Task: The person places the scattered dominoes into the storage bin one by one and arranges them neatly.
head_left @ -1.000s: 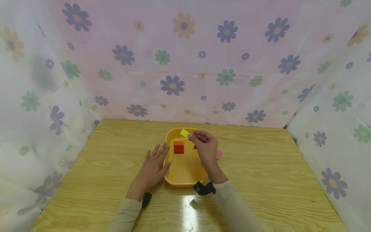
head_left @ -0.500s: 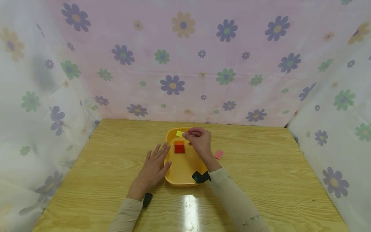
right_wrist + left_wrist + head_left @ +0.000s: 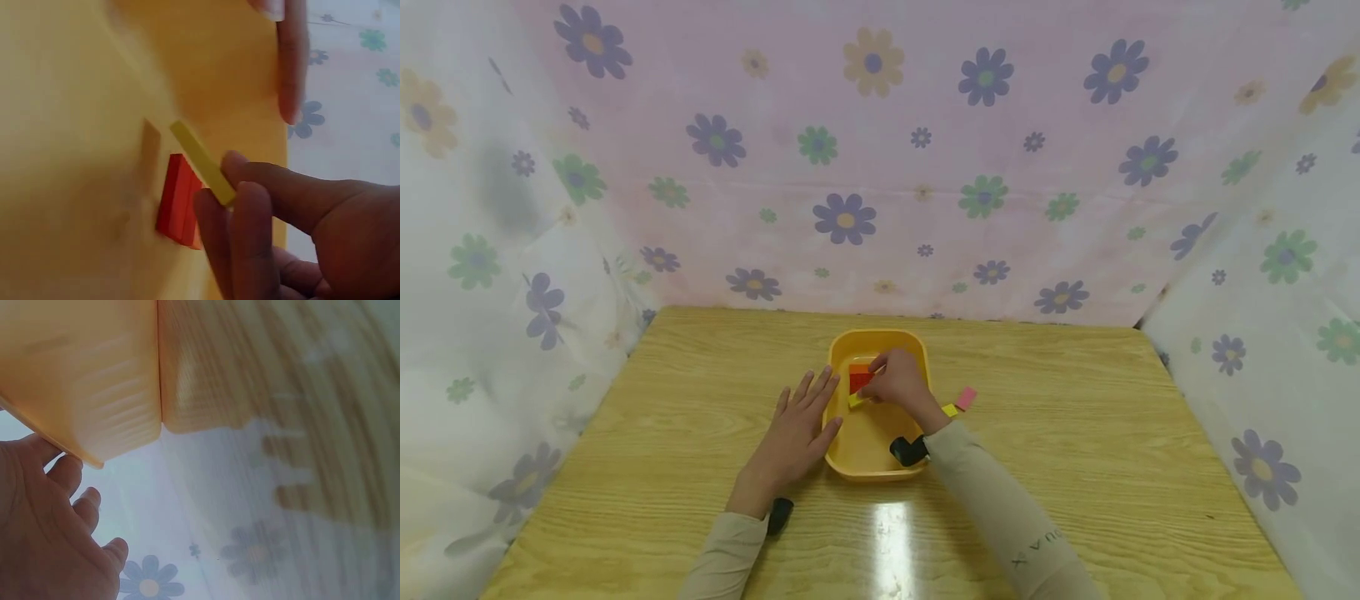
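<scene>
Plenty of flowered cloth [image 3: 925, 167] walls off my head view, and below it I have the wooden table [image 3: 1075, 458]. On that sits the yellow-orange tray [image 3: 868, 446], its longer sides running away from the person. Left hand [image 3: 793, 442]: fingers spread, tips against the tray's left rim, thumb at the same rim lower down. Right hand [image 3: 901, 379]: reaching in over the right side, and clearly the nearer of the two to what counts. That's the red pieces [image 3: 857, 383], just left of its fingers and partly hidden by them, long sides running across the tray, with an orange piece [image 3: 859, 368] along their far edge. Outside, right of the tray, I spot a pink block [image 3: 966, 398] and a second yellow block [image 3: 950, 410] near the right forearm. Now down to the held yellow block [image 3: 854, 401]: it's in the tray, pinched between right thumb and fingertips, free end pointing left, on the near side of the red. My right wrist view shows its long axis skewed against theirs, so I judge everything hangs on that angle. Touching or apart? I can't tell.
</scene>
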Demonstrator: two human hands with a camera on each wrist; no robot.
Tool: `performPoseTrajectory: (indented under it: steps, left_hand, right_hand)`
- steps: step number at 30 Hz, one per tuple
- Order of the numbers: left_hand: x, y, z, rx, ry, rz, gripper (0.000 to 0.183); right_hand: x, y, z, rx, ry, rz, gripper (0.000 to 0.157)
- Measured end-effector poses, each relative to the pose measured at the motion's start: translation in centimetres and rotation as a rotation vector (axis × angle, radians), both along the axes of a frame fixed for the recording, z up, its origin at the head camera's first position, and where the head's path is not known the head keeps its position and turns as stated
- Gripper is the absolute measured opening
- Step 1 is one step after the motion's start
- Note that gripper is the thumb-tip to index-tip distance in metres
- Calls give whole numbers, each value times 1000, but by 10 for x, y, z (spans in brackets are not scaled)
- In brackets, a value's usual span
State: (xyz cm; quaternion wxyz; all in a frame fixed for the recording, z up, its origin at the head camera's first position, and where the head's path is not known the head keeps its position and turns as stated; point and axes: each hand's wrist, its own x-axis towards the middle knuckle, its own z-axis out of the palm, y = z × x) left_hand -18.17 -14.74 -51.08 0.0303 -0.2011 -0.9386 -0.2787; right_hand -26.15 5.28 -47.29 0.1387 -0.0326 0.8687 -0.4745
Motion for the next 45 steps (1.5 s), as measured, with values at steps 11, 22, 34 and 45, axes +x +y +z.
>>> performPoseTrajectory:
  steps: [11, 22, 34, 45]
  left_hand:
    - [0, 0, 1, 5, -11, -2, 64]
    - [-1, 1, 1, -9, 9, 4, 64]
    - [-1, -1, 0, -11, 8, 4, 64]
    - [0, 0, -1, -4, 10, 4, 64]
  right_hand:
    - [0, 2, -10, 205, 37, -16, 43]
    - [-3, 0, -17, 230, -2, -78, 52]
    - [-4, 1, -18, 191, 5, -100, 54]
    - [-4, 0, -24, 184, 6, -117, 55]
